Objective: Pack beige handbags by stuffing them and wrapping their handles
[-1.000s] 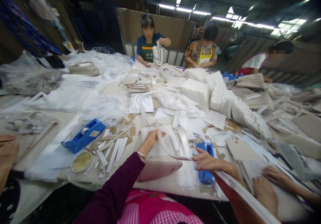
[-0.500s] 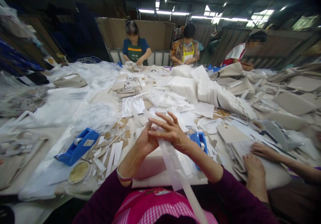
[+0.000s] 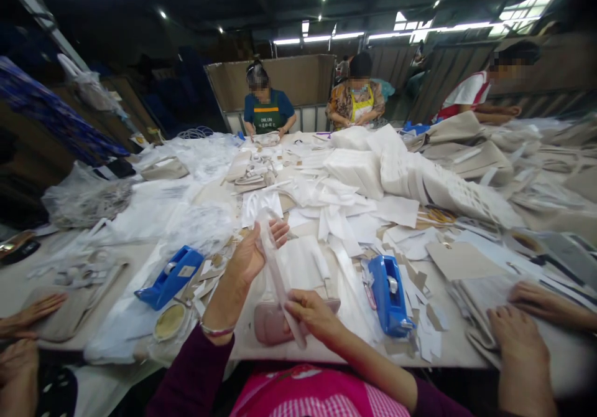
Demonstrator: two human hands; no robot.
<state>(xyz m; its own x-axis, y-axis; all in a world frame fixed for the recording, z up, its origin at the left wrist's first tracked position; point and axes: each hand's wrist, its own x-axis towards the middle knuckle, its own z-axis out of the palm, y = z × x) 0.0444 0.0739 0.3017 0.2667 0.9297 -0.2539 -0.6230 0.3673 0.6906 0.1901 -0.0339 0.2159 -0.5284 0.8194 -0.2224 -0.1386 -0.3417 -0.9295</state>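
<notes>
A long, whitish, see-through strip (image 3: 278, 274) slants down in front of me; it looks like wrapping film around a strap. Across the palm of my left hand (image 3: 249, 255) runs its upper part, held there with the fingertips showing beyond it. Lower down, my right hand (image 3: 312, 314) pinches the strip between thumb and fingers. Beneath both hands a pinkish-beige bag (image 3: 268, 323) lies on the table, partly hidden by the strip and my right hand. White sheet material (image 3: 305, 261) rests against the bag's far side.
Blue tape dispensers stand left (image 3: 172, 277) and right (image 3: 390, 295), beside card scraps and a tape roll (image 3: 170, 322). Stacked white foam sheets (image 3: 357, 165) and beige bags (image 3: 480, 149) lie farther back. Co-workers' hands rest at left (image 3: 35, 314) and right (image 3: 520, 330); several people work opposite.
My hands, close together before, have separated along the strip. The right hand has come down and nearer to me, now pinching the strip. The view has shifted left, showing a neighbour's hands.
</notes>
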